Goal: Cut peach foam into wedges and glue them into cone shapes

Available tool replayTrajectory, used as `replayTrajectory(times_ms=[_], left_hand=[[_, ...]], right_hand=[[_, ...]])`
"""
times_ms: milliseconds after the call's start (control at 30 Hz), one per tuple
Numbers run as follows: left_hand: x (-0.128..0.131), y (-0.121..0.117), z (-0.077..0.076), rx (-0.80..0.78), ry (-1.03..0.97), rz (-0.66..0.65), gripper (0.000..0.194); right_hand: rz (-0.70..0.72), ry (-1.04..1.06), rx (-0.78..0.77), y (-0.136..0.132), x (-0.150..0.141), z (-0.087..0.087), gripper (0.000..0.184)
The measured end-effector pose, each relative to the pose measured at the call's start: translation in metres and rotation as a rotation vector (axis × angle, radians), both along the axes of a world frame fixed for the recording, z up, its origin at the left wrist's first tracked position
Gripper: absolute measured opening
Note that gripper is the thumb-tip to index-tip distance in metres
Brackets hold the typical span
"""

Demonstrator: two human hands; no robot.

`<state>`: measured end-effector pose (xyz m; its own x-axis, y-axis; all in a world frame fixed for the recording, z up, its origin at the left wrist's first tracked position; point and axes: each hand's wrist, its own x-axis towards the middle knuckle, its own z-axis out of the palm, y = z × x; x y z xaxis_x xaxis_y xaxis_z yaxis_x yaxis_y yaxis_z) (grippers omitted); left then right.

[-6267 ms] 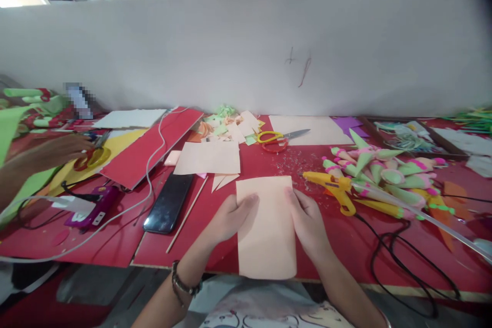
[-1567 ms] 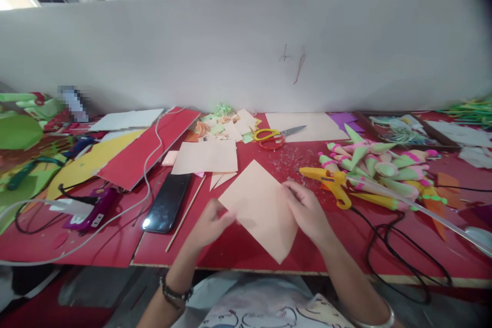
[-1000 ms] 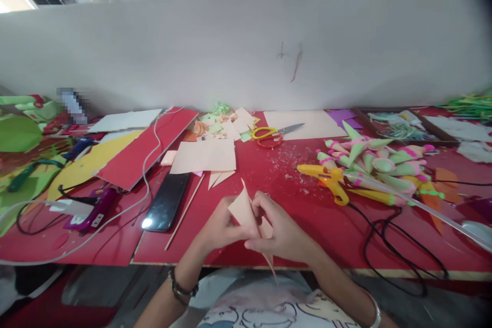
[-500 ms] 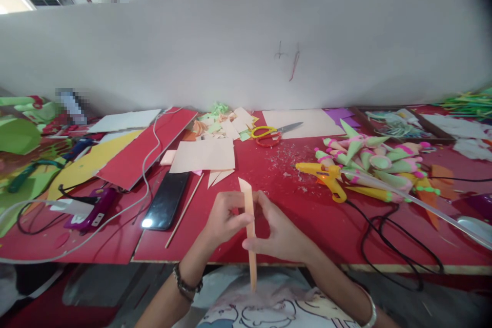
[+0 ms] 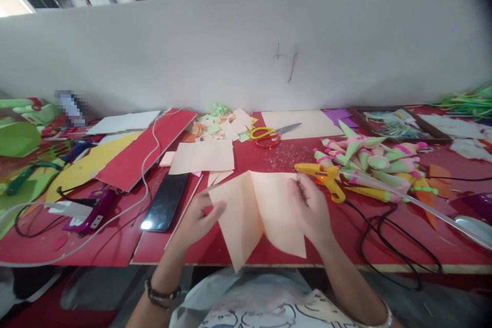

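Note:
A peach-coloured sheet of paper [image 5: 277, 210] with a crease down its middle is spread between my hands, above the front of the red table. My left hand [image 5: 198, 219] pinches its left edge between thumb and fingers. On the opposite side, my right hand [image 5: 313, 210] grips the right edge, its thumb partly hidden. Another peach sheet [image 5: 202, 156] lies flat behind my left hand, with cut pieces under its near edge. A yellow hot glue gun [image 5: 325, 177] rests just beyond my right hand.
Scissors [image 5: 265, 136] lie towards the back near a heap of paper scraps [image 5: 221, 125]. A phone [image 5: 165, 202] and a thin stick [image 5: 184, 210] are at the left. Rolled paper cones [image 5: 378, 161] pile up at the right, above a looped black cable [image 5: 378, 230]. A grey partition [image 5: 192, 51] stands behind.
The folded paper, seen edge-on before, is now opened out into two halves. My hands have moved apart, the left going left and the right going right.

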<state>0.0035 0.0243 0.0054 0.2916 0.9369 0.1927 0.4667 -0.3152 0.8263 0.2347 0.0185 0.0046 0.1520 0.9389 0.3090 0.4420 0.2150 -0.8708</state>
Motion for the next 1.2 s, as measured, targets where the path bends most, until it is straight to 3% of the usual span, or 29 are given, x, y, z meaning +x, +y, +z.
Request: replayTrajectory(times_ms=[100,167,267,333,400,500,633,733,967,1200], left_hand=[[-0.023,0.005,-0.015,-0.105,0.098,0.064,0.027],[-0.027,0.007,-0.021,-0.055,0.207,0.191,0.019],[-0.010,0.001,-0.014,0.273,0.330,0.416,0.034],[0.009,-0.004,0.000,0.483,0.376,0.434,0.036],[0.028,-0.008,0.014,0.574,0.471,0.365,0.036],[0.044,-0.006,0.024,0.484,0.499,0.264,0.032],[0.046,0.004,0.021,0.248,0.338,0.216,0.028],[0.043,0.008,0.017,0.158,0.259,0.231,0.028],[0.041,0.011,0.011,0.166,0.074,0.276,0.033],[0.040,0.015,0.011,0.218,0.107,0.320,0.036]], right_hand=[[-0.047,-0.086,0.094,-0.001,0.006,0.001,0.017],[-0.013,-0.122,0.125,-0.002,0.005,0.002,0.015],[0.064,-0.156,0.123,-0.003,-0.004,0.004,0.016],[0.115,-0.168,0.120,-0.004,-0.011,0.006,0.016],[0.160,-0.169,0.127,-0.006,-0.017,0.009,0.016],[0.190,-0.153,0.125,-0.008,-0.020,0.012,0.016],[0.121,-0.085,0.106,-0.010,-0.021,0.011,0.018],[0.031,-0.030,0.099,-0.009,-0.023,0.007,0.021],[-0.044,0.040,0.047,-0.005,-0.022,-0.001,0.020],[-0.059,0.026,0.015,-0.003,-0.020,-0.004,0.020]])
